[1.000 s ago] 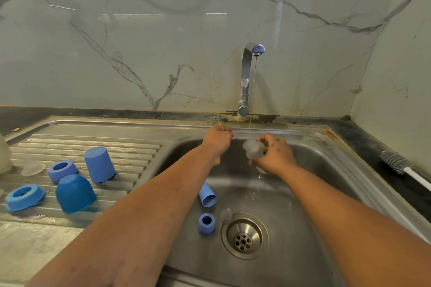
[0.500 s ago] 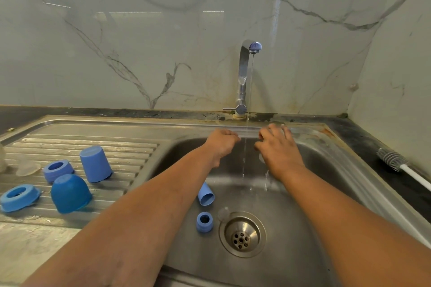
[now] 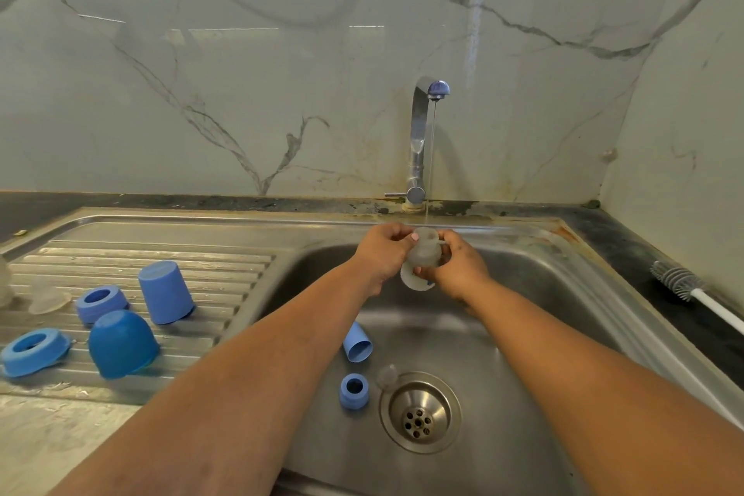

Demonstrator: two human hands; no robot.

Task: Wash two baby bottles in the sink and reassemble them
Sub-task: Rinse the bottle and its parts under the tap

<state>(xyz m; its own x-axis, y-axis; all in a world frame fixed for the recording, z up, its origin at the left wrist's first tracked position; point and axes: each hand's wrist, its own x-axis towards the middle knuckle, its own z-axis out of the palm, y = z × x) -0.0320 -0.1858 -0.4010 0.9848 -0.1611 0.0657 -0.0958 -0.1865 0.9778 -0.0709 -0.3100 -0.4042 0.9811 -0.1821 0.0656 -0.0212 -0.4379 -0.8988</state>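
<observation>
Both hands meet at the back of the sink [image 3: 523,294], under the thin stream running from the tap [image 3: 426,125]. Left hand [image 3: 382,250] and right hand [image 3: 455,266] both have fingers curled round a translucent silicone teat [image 3: 420,254], the right hand cupping its flange from below, the left pinching near the top; its narrow end points up towards the water. Step in hand, as I judge it: rinsing the teat. To do it well, rotate it slowly so the stream runs over every side, then tip the wide opening up so water flushes the inside and out through the tip; a gentle squeeze helps clear soap from the hole. Wet silicone is likely slippery, so hold it by the flange and stay low over the basin. Still lying in the basin: a blue tube piece [image 3: 356,342] on its side, a small blue ring [image 3: 354,391] upright, and a small clear part [image 3: 387,374] just beside the drain [image 3: 418,411], which could slip towards the holes. On the drainboard [image 3: 201,266], well apart from the hands: two inverted blue caps [image 3: 165,292] [image 3: 120,342], two blue collars [image 3: 100,304] [image 3: 34,350], and another clear teat [image 3: 50,300]. Bottle brush [image 3: 680,286] lies on the right counter. Reassembly not yet begun.
</observation>
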